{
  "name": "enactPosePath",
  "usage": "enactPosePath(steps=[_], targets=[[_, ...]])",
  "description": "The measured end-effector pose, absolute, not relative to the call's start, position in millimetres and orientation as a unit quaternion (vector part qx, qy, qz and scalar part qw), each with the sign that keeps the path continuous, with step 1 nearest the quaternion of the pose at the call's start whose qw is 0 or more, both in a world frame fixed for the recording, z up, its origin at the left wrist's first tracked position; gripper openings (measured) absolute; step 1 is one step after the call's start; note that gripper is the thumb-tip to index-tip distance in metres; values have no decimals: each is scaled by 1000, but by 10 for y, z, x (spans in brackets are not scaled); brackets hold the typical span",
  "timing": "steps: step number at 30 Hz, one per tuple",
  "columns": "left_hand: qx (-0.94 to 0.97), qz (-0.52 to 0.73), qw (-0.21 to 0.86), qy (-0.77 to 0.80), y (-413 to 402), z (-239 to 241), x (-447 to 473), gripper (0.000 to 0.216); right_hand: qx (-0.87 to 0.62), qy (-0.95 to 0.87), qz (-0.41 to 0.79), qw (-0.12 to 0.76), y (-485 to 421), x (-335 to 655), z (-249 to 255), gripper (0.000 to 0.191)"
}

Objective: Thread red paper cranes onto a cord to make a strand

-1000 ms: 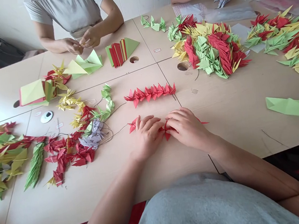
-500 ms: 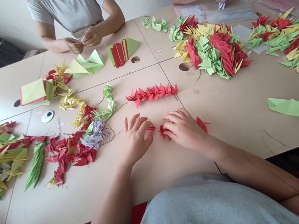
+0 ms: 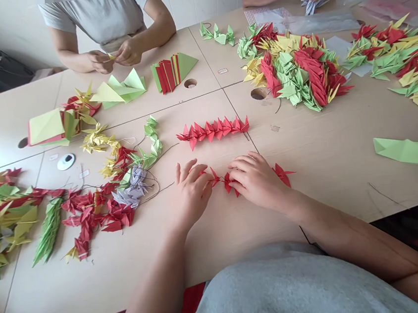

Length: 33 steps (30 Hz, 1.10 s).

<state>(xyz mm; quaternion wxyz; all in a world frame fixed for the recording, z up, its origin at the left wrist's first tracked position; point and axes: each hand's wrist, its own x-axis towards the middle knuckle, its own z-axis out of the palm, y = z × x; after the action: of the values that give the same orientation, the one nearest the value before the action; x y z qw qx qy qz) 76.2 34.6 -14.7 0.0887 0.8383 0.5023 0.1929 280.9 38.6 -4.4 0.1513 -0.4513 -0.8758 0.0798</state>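
Above the near part of the table, my left hand (image 3: 194,193) pinches a small red folded-paper crane (image 3: 214,177) between thumb and fingers, the other fingers raised. Just to its right, my right hand (image 3: 254,179) has its fingers closed over another red paper crane (image 3: 229,183), partly covered by them. A thin dark thread seems to run between the two cranes. One more red crane (image 3: 282,174) pokes out behind my right wrist. Farther off lies a finished-looking row of red cranes (image 3: 213,130), packed side by side on a string.
To the left are strings of red cranes (image 3: 83,209), a lilac bunch (image 3: 132,187) and a green bundle (image 3: 48,230). A big multicoloured heap (image 3: 300,69) sits at back right. A green folded sheet (image 3: 410,151) lies right. Across the table, two people work with their hands.
The red crane at my left hand has come more into view, its wing now sticking up beside the fingers. My right hand has hardly moved.
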Motion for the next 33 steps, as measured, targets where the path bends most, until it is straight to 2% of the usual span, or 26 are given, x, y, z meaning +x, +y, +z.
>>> enactPosePath(steps=[33], targets=[[858, 220, 117, 449, 319, -201, 959, 16, -454, -871, 99, 163, 376, 2811, -92, 17]])
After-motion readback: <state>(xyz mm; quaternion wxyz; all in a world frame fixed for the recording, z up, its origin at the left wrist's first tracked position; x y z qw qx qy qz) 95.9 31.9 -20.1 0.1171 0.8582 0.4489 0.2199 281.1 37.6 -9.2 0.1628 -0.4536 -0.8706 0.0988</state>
